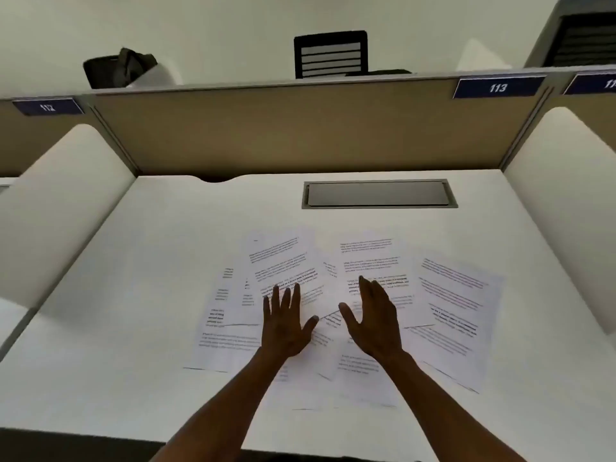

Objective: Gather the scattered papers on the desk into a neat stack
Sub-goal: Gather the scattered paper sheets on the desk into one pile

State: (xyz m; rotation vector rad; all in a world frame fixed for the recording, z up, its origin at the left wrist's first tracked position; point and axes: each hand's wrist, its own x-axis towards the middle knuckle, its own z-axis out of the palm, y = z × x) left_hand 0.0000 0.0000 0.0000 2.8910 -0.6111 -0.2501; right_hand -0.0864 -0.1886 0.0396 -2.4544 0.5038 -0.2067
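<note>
Several printed white papers [456,308] lie spread and overlapping across the middle of the white desk [133,295], fanned from left to right. My left hand [283,321] is over the centre-left sheets, fingers spread and palm down. Just to the right of it, my right hand [375,318] hovers over the centre sheets, fingers together and extended, thumb apart, tilted on its edge. Neither hand holds a sheet. My forearms cover the lower sheets.
A grey cable hatch [378,194] is set into the desk behind the papers. A tan partition [300,135] closes the back, and white side dividers [560,195] flank the desk. Beyond the partition are a black chair [330,55] and a dark bag [120,70].
</note>
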